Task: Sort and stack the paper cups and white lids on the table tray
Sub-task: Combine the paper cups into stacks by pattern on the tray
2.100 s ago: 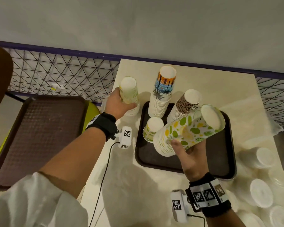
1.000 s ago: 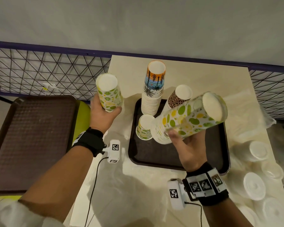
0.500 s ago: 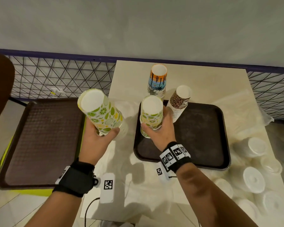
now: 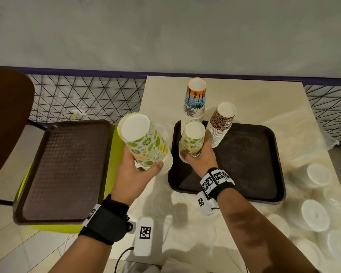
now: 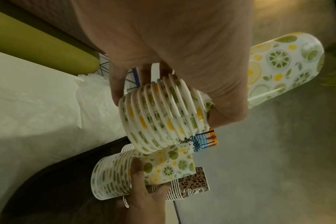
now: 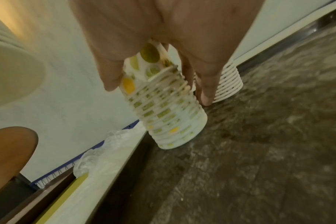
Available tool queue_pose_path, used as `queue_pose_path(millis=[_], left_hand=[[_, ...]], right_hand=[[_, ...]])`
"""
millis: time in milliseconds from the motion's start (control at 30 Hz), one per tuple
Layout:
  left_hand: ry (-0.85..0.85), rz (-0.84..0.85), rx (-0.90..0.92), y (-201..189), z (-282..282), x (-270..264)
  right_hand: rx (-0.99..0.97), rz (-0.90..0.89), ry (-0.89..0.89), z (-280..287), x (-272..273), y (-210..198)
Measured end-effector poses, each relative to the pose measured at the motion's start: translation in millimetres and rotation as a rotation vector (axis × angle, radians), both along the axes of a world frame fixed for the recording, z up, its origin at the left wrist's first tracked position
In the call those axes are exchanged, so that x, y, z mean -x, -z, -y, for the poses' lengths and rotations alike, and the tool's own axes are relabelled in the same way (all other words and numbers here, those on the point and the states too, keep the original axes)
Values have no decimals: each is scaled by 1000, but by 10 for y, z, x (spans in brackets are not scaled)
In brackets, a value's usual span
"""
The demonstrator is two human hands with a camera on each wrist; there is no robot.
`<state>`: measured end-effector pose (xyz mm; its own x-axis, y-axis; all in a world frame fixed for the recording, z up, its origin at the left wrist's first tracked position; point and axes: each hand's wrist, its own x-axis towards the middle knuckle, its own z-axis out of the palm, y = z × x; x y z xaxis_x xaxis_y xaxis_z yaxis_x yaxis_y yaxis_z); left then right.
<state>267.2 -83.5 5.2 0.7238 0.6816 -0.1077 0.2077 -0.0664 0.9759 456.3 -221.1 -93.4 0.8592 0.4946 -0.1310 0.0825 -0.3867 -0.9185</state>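
My left hand (image 4: 142,166) grips a tilted stack of lemon-print paper cups (image 4: 146,142) in the air over the table's left edge; its rims (image 5: 159,115) show in the left wrist view. My right hand (image 4: 195,154) grips a second lemon-print stack (image 4: 192,140), upside down on the left part of the dark tray (image 4: 244,174), its rims (image 6: 163,109) touching the tray (image 6: 259,151). Behind it stand a tall palm-print stack (image 4: 195,101) and a leopard-print stack (image 4: 221,123). White lids (image 4: 315,215) lie in piles on the table at the right.
A second brown tray (image 4: 63,170) rests on a yellow-green seat to the left of the table. A wire mesh fence (image 4: 83,95) and a grey wall run behind. Crumpled clear plastic (image 4: 313,134) covers the table's right side. A brown chair back (image 4: 8,115) stands far left.
My right hand has swung its tilted lemon-print stack upright and down onto the tray's left part. My left hand has lifted its stack off the table and tilted it toward me.
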Motion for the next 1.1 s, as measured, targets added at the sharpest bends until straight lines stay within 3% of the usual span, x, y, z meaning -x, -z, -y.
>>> queue_pose_path(millis=[167,300,500,667,767,1100], left_hand=[[31,4,-32,-90,-6,-59],[76,-26,-42,-165,10,-118],[222,-46,-123,-344,140,-245],[317,-20,-102,-399,185,-303],[330,-24,-114,-431,180,-317],[344,-9,-136,-492,165,-377]], right_hand=[[46,56,92,285,201,-237],[-107,219,218,492,460,-675],[-254,266,-59,403,581,-1251],[-406,-34,-281,244,580,-1394],[-399,-73,-298,244,567,-1384],[-352,100,-240,233,531,-1444]])
